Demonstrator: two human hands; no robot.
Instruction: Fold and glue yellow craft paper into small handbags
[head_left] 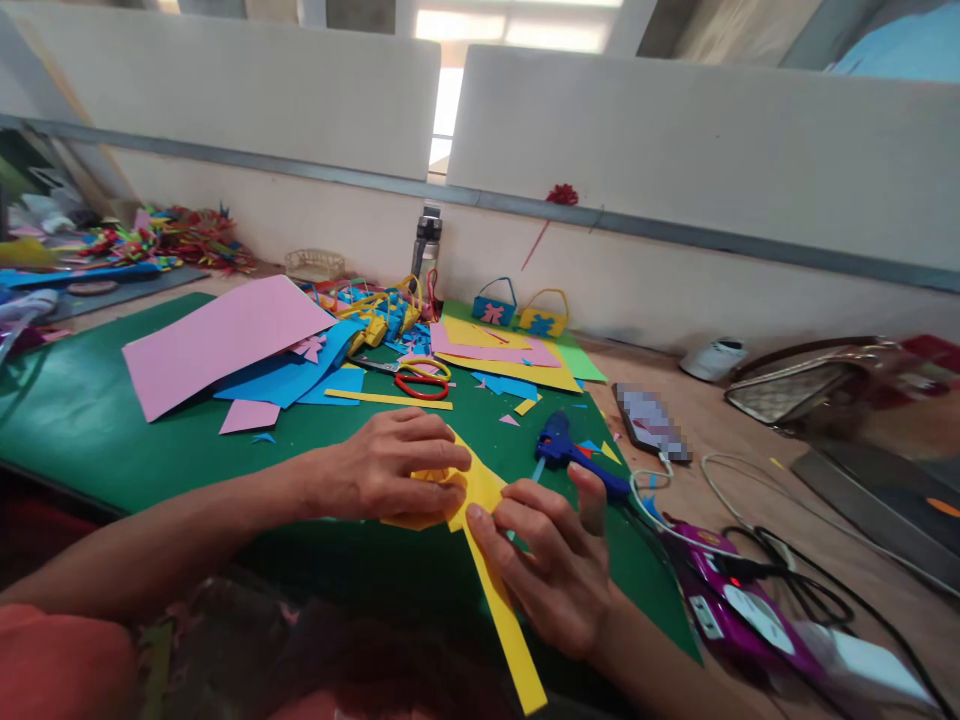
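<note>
My left hand [397, 465] is closed round a folded yellow paper piece [484, 485], its fingers curled over the left part. Part of the fold is hidden under those fingers. From this piece a long yellow paper strip [504, 615] runs down toward me, past the table's near edge. My right hand [559, 555] pinches the paper where the strip meets the folded piece; the thumb and index tips touch it. Just beyond my right hand lies a blue glue gun [556, 440] with a glue stick in it. Red- and yellow-handled scissors [422, 380] rest farther back.
Pink sheets [225, 340], blue sheets [292, 375] and yellow sheets [555, 365] lie on the green mat [150, 440]. Two small paper bags [541, 318] stand by the wall. At right are a phone [651, 420], cables and a purple power strip [739, 600].
</note>
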